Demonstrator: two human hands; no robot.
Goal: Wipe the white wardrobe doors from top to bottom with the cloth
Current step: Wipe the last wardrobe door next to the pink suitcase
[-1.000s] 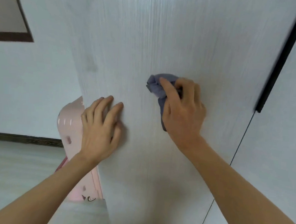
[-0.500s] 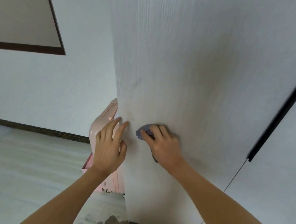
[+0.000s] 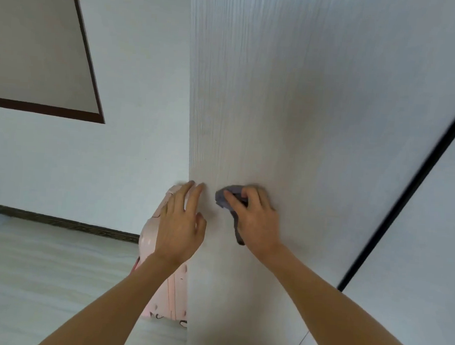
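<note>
The right hand's fingers curl over a bunched grey cloth and press it against the white door; a tail of the cloth hangs below the palm; the right hand sits low on the panel, near its left edge. The left hand lies just beside it, fingers straight and close together, flat on that edge of the door, holding nothing. Behind the left hand stands a pink case, against the wardrobe's side. A black strip runs down the door's right edge; a pale floor spreads out to the left.
</note>
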